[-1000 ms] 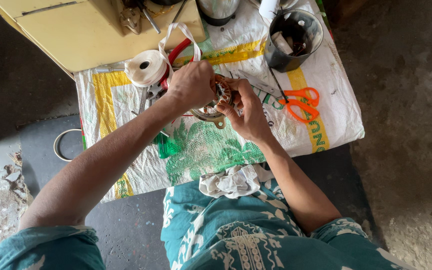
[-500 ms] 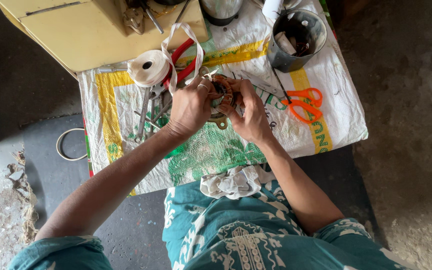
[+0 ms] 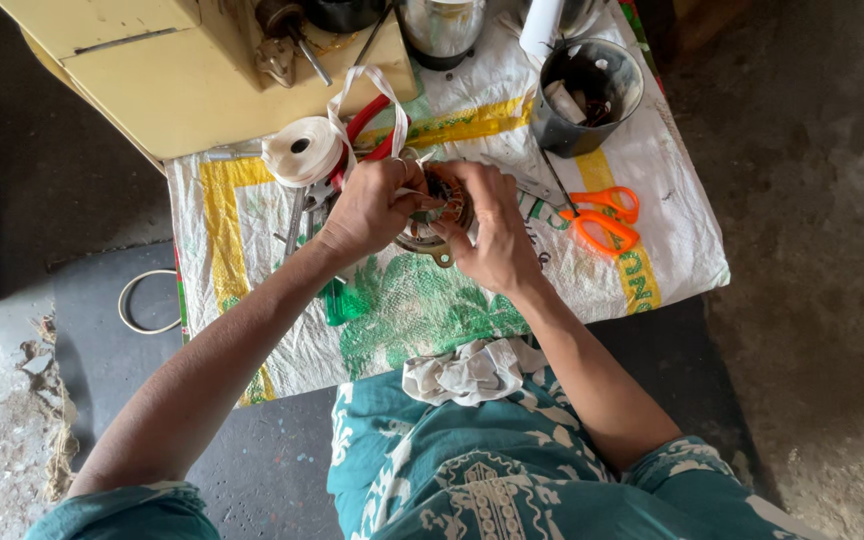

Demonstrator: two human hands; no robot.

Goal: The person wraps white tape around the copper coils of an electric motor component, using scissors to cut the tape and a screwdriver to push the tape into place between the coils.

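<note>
Over the woven sack on my table, my left hand and right hand both clasp the motor coil. The white tape strip looping up could snag; thin windings might tear, I think.

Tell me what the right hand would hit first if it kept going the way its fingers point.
The right hand points up-left across the round metal part; beyond it, probably the left hand, though depth is unclear.
</note>
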